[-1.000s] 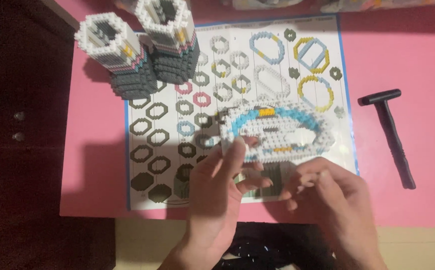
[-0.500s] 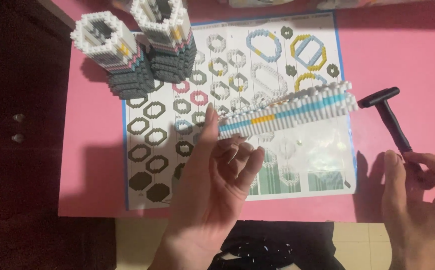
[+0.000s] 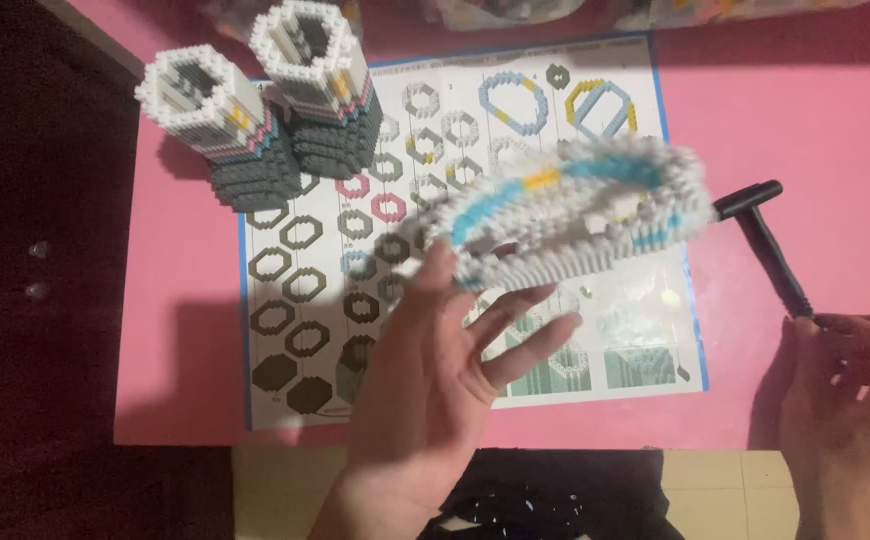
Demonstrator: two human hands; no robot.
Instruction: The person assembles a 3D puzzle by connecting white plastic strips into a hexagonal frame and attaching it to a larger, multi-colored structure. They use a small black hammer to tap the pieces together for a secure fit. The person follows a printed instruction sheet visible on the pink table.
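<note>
Since half a second ago the oval brick ring (image 3: 565,215) has been tipping from edge-on to showing its open face, and the right hand (image 3: 850,395) has been closing round the handle end of the black tool (image 3: 770,245). The left hand (image 3: 445,375) is reaching up from the table's near edge, palm up and fingers spread, holding the ring by its lower left rim over the instruction sheet (image 3: 355,300); its long axis is running from lower left up towards the far right corner. The right hand is curling loosely near the right edge. Two hexagonal brick towers (image 3: 255,115) are standing at the far left corner of the pink table (image 3: 805,110).
</note>
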